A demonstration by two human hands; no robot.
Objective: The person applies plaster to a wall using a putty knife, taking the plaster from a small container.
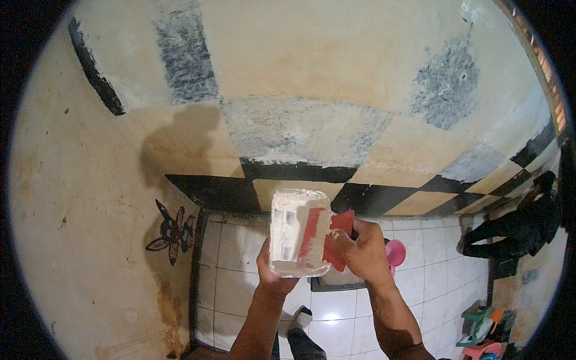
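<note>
My left hand (pixel 264 270) is closed around a rectangular plastic tub (pixel 290 234) from its near left side; its fingers are partly hidden under it. Whitish filler paste coats the tub's rim and inner walls, and a red strip (pixel 309 231) shows through the smear inside. At the tub's right edge, my right hand (pixel 367 252) pinches a flat red putty spreader (pixel 336 257) between thumb and fingers. Pale paste clings to the spreader, and its left side meets the tub's rim or overlaps it.
Ahead stands a wall with black and tan checks and scraped whitish patches (pixel 300 129). Below, a dark-edged tray (pixel 318 287) and a pink bowl-like thing (pixel 395 252) rest on white floor tiles (pixel 435 270). Green and pink plastic items (pixel 477 330) lie lower right, below dark clothing (pixel 513 225).
</note>
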